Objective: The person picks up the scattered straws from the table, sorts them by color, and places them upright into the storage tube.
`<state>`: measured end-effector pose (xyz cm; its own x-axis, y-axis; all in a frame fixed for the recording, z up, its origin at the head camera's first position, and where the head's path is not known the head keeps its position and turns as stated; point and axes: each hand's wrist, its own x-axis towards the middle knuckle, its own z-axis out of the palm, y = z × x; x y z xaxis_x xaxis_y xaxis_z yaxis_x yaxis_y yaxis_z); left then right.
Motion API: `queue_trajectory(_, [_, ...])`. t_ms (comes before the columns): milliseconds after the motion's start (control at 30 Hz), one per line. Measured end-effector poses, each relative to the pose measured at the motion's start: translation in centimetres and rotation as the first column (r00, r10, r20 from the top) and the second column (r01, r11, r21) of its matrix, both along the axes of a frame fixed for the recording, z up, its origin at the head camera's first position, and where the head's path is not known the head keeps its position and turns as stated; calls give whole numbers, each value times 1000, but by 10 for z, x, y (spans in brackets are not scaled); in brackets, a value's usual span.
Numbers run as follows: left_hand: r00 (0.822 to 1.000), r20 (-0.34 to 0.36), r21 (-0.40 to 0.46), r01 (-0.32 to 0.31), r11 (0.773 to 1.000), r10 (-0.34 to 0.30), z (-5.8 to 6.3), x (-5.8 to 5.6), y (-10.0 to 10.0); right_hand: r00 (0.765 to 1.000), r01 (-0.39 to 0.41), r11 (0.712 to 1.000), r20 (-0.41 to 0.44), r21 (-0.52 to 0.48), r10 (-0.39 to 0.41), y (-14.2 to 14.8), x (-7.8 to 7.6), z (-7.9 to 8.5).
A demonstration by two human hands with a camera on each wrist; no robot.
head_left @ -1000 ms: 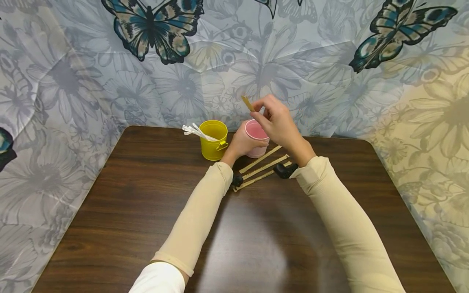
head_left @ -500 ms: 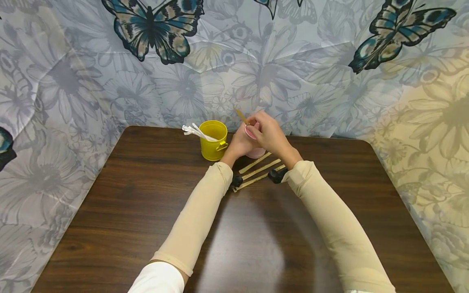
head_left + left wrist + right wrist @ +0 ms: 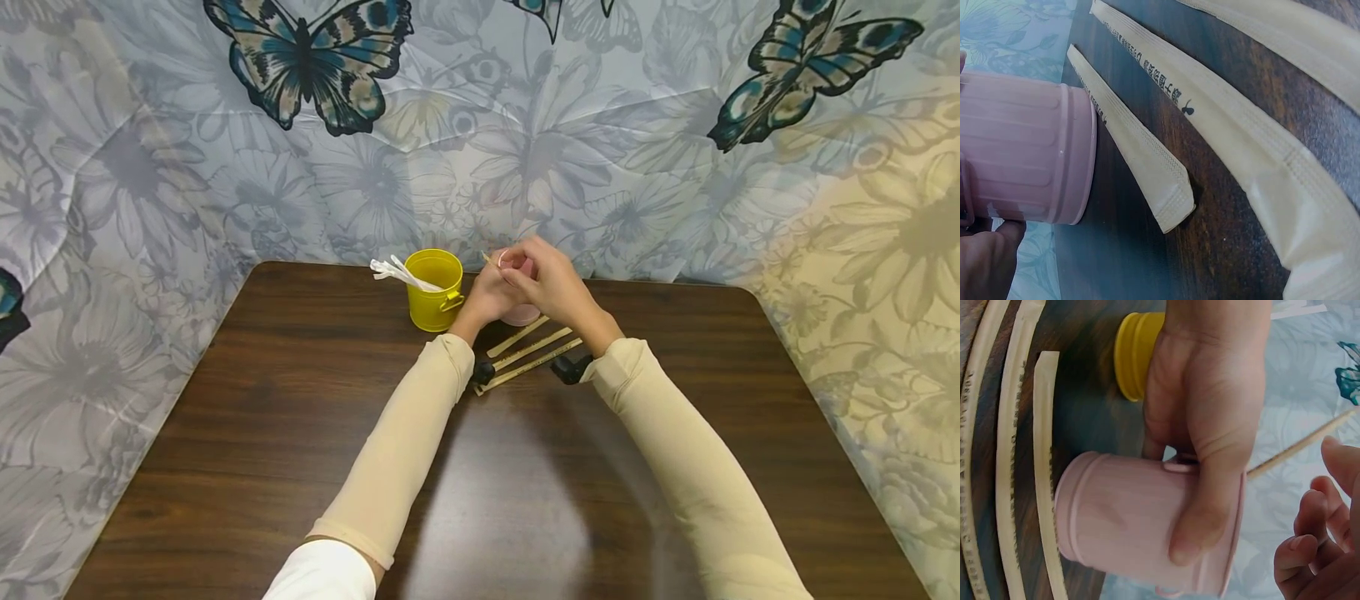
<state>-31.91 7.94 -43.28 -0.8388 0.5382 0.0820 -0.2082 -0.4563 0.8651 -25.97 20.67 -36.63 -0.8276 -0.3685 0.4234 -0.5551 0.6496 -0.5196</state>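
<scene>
My left hand (image 3: 491, 292) grips a small pink pail (image 3: 1141, 512) near its rim, the thumb lying along its outside. One slim tan stick (image 3: 1297, 447) slants out of the pail's mouth. My right hand (image 3: 551, 279) hovers at the rim with fingers bent, its fingertips close to the stick but apart from it in the right wrist view. Below the pail, paper-wrapped sticks (image 3: 1229, 125) with printed lettering lie on the table, three showing in the head view. The pail's inside is hidden behind my hands.
A yellow pail (image 3: 433, 308) stands left of my left hand, with several white sticks (image 3: 401, 271) leaning out of it. The dark wooden table (image 3: 262, 433) ends at a patterned cloth (image 3: 525, 158) behind. Black wrist cameras (image 3: 570, 369) sit under both wrists.
My right hand came down and left to the pink pail with the tan stick. The stick has sunk lower into the pail and the fingers have come off it. My left hand stayed on the pail.
</scene>
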Motion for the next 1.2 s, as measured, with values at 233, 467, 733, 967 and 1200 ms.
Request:
queue_trajectory(233, [876,-454,-466,-390,794,164,-10,6,-6,999,36,999,17,39,-37,18,22,-2])
queue_trajectory(467, [891,-410,-500,-399,769,195,-11,8,-7,997,-17,995,75,96,10,36,43,-22])
queue_trajectory(733, [895,-399,-506,-396,766,200,-12,8,-4,968,-105,970,244,218,50,49,61,-56])
queue_trajectory(967, [900,-389,-528,-391,754,195,-12,9,-5,947,-181,946,307,270,93,46,63,-72])
queue_trajectory(1200, [894,-400,-523,-404,751,202,-12,8,-5,939,-169,933,338,318,55,44,62,-81])
